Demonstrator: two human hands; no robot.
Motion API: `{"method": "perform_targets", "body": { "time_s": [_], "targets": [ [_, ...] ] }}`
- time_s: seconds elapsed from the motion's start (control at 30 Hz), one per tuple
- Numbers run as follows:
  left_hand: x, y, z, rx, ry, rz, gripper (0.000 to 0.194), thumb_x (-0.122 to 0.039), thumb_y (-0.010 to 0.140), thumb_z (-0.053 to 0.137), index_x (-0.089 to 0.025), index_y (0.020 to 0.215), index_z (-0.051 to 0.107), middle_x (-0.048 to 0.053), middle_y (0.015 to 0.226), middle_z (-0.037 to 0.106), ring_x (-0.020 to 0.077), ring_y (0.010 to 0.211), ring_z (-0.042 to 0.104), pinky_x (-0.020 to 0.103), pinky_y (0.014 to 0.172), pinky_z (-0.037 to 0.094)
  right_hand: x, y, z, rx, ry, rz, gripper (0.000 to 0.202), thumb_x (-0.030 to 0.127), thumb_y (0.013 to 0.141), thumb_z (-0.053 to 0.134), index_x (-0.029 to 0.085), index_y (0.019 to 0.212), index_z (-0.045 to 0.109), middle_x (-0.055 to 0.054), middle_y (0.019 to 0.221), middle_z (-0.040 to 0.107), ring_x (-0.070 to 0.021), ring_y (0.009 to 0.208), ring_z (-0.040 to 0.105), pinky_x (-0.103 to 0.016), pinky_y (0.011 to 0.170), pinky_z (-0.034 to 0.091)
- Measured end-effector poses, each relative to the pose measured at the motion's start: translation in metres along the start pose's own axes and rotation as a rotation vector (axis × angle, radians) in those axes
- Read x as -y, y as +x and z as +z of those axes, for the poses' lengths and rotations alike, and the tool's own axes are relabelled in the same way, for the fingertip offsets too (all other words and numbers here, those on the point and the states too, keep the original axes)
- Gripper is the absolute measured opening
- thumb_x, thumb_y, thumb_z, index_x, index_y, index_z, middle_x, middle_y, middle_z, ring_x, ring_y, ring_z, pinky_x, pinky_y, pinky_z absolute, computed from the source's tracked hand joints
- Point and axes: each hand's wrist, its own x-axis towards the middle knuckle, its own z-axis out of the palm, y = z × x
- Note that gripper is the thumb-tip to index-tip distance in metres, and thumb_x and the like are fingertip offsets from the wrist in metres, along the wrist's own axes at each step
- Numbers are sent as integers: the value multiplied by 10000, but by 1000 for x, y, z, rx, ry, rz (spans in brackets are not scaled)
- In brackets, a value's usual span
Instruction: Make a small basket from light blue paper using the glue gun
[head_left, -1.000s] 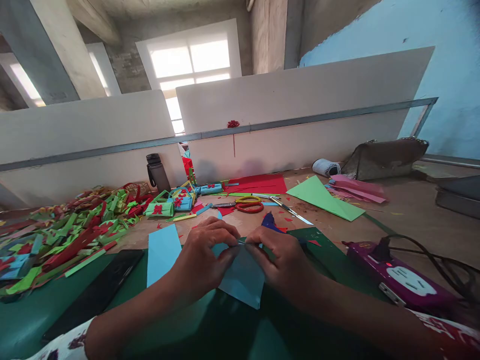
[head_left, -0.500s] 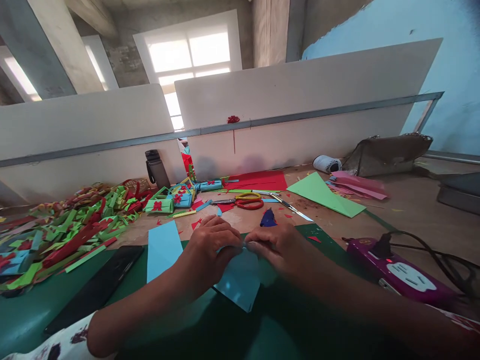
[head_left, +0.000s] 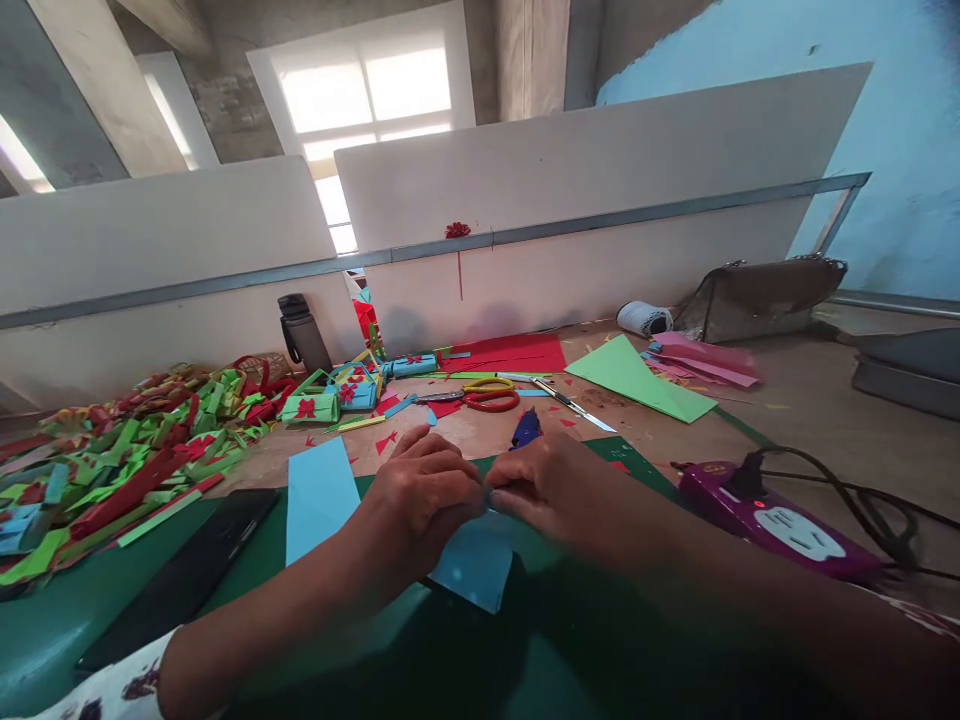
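Between my hands is a piece of blue paper (head_left: 477, 562), its upper edge pinched and its lower corner pointing toward me over the green mat (head_left: 420, 665). My left hand (head_left: 429, 490) is closed on the paper's upper left. My right hand (head_left: 541, 488) pinches the same edge from the right, fingertips almost meeting the left ones. The fold under the fingertips is hidden. A flat blue paper sheet (head_left: 321, 495) lies just left of my left hand. Beyond my right hand, a dark blue object (head_left: 526, 428) is partly covered by it.
Scissors (head_left: 480, 394) and a craft knife (head_left: 574, 404) lie beyond my hands. Green paper (head_left: 637, 378) is behind right, and a purple power strip (head_left: 780, 525) with cables sits right. At left are a black phone (head_left: 180, 575), a heap of paper strips (head_left: 157, 460) and a bottle (head_left: 304, 335).
The view has shifted slightly, so the surroundings sit a little further left and higher. Both hands still pinch the blue paper, whose lower part now looks a bit more curved.
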Motion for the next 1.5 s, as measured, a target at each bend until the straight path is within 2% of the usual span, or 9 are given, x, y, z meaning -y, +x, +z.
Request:
{"method": "perform_targets", "body": {
  "time_s": [0.1,0.37,0.67,0.8,0.97,1.1,1.23,1.5],
  "targets": [
    [1,-1,1,5,16,6,215,-166,870,521,-185,669,597,-4,756,675,144,749,544,358,910,343,3,3,-1,15,-59,2,247,49,745,569,162,531,517,47,472,432,-70,452,393,-216,448,261],
    [7,-4,6,-35,-5,-34,172,-171,846,565,-184,683,617,1,696,671,143,700,562,353,864,380,4,8,6,-17,-159,22,173,92,744,603,171,590,607,4,522,578,-95,456,475,-240,444,242],
    [7,-3,9,-85,-94,-69,159,-142,825,587,-164,673,631,6,687,668,135,679,573,372,882,365,5,2,8,-50,-145,44,109,92,781,549,191,785,596,-11,633,648,-160,582,536,-282,603,340],
    [6,-2,8,-144,-158,-85,164,-126,812,593,-158,655,623,2,637,640,126,635,543,336,799,390,6,-2,7,-61,-24,41,250,51,783,518,196,977,579,-18,749,696,-182,706,599,-282,663,386],
    [5,-2,7,-186,-172,-143,146,-90,785,592,-162,659,604,-3,627,612,129,637,525,292,695,397,3,-5,10,-154,180,78,368,41,788,485,173,1122,565,-32,807,711,-174,793,634,-264,694,435],
    [6,-4,6,-214,-201,-174,137,-87,781,588,-166,670,583,1,659,615,133,663,528,266,646,399,2,-6,10,-161,227,101,218,144,811,535,189,993,645,-31,836,705,-162,745,628,-255,653,438],
    [8,-6,7,-223,-209,-165,133,-97,789,584,-176,684,567,-7,708,631,126,691,548,261,671,416,1,-6,11,-144,184,147,73,173,773,606,177,782,678,2,693,666,-133,631,575,-242,589,396],
    [10,-8,8,-239,-154,-180,107,-133,804,574,-194,716,564,-22,740,638,117,702,577,274,756,437,-2,-6,16,-137,208,213,124,224,789,590,163,687,627,31,597,575,-98,549,477,-232,531,332]
  ]
}}
